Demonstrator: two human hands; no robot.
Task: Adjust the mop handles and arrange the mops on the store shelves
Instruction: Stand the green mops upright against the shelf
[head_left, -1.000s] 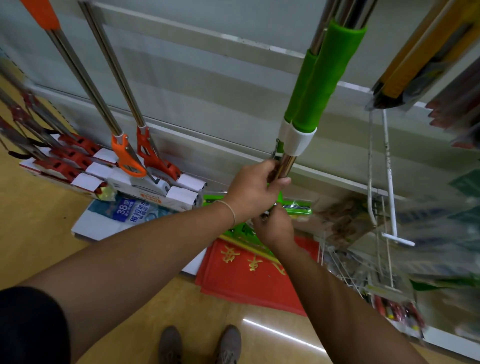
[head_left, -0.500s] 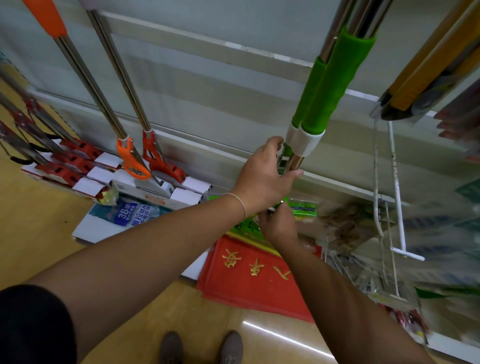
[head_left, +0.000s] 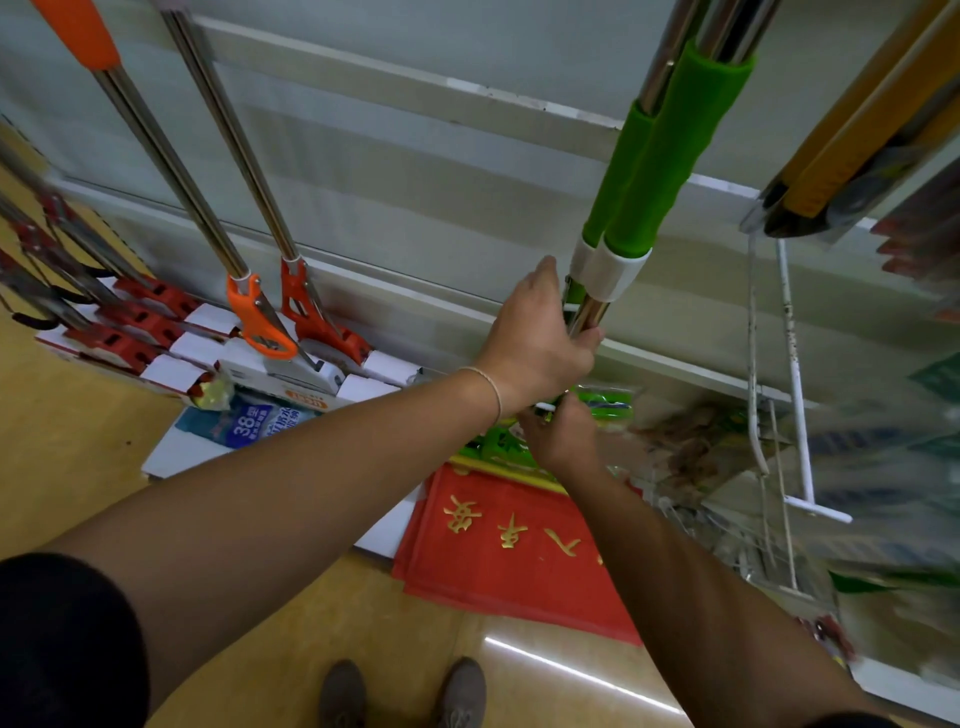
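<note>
Mop handle (head_left: 589, 314) is stood steeply against the grey shelf back panel (head_left: 363, 171), right of centre, side by side with a second matching handle. The shaft is a polished round metal tube. Above it are fitted matte green foam sleeves (head_left: 670, 156), cylindrical, each ended by a smooth white plastic collar (head_left: 615, 273). Left hand (head_left: 540, 348) is wrapped round the bare tube just below the collar, fingers curled tight on the metal. Right hand (head_left: 563, 444) is set lower on the same handle, fingers closed on a small white part; exact contact is partly hidden by the left wrist. To the left, chrome shafts with glossy orange and red plastic clamps (head_left: 257, 322) are leaned over white cartons (head_left: 197, 358). A red mat (head_left: 519, 561) with gold characters is laid on the yellow floor (head_left: 78, 441). A white wire hook (head_left: 792, 374) is hung at right; goods there are blurred.
</note>
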